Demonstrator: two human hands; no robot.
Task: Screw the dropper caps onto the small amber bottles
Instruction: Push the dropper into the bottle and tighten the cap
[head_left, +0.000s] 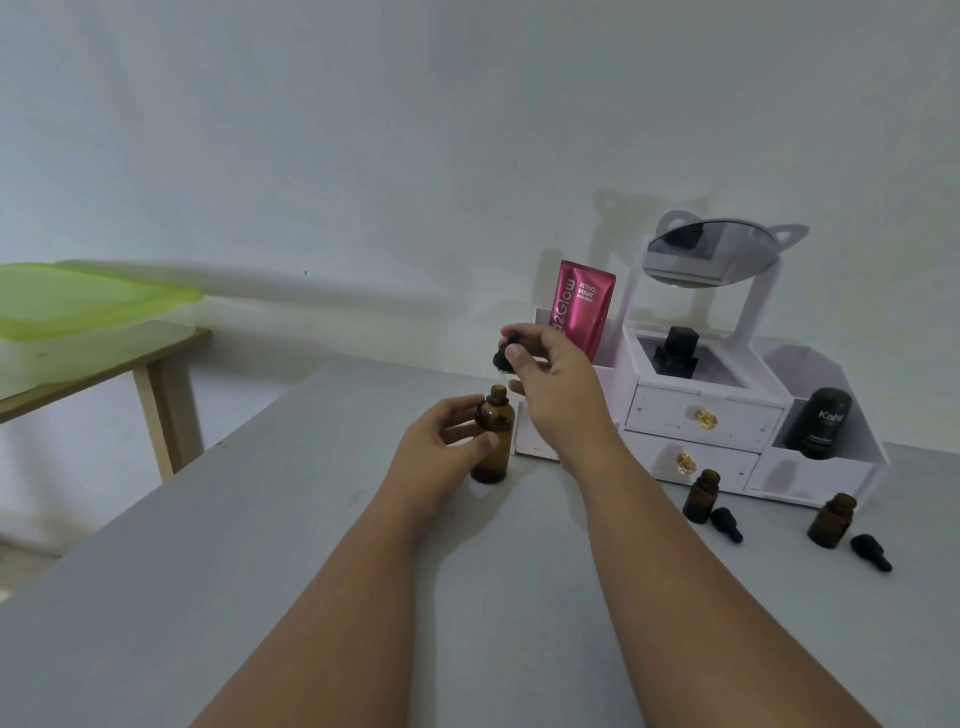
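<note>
An amber bottle (493, 441) stands upright on the grey table (260, 545), its neck uncapped. My left hand (441, 441) grips its body from the left. Just above the neck, my right hand (550, 384) pinches a black dropper cap (505, 353), and the glass tube tip hangs over the mouth. Two smaller amber bottles (701, 496) (832, 521) stand uncapped at the right. A loose black dropper cap lies beside each one (726, 525) (870, 552).
A white organiser (701, 415) with drawers and a mirror stands behind the bottles, holding a pink pouch (582, 309) and a dark Kahf container (821, 423). A wooden side table (104, 358) with a green-lidded box (78, 301) stands at the left.
</note>
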